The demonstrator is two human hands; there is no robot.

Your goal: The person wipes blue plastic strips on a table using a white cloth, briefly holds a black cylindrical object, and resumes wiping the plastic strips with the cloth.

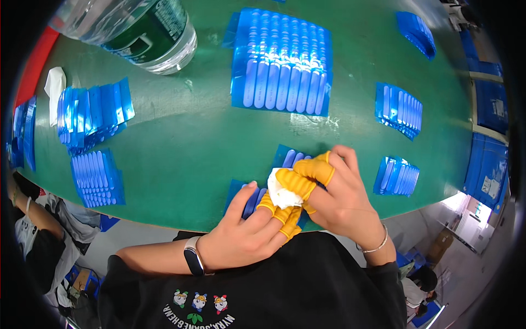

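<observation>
Yellow finger cots cover several fingers on both of my hands. My right hand (335,200) is closed, pinching a crumpled white wipe (284,192) against a blue film sheet (289,158) that carries a row of long, rounded strips. My left hand (244,230) holds the sheet near the table's front edge, its thumb on top and its cotted fingers curled next to the wipe. The hands and the wipe hide the middle of the sheet. Beyond them lies a larger stack of similar blue sheets (281,82), shiny with reflected light.
Smaller piles of blue sheets lie at left (93,112), front left (97,178), right (399,109) and front right (397,176). A curved blue sheet (416,34) rests at the far right. A large clear bottle (175,52) stands far left on the green table (181,148). Another person's arm (41,216) shows at left.
</observation>
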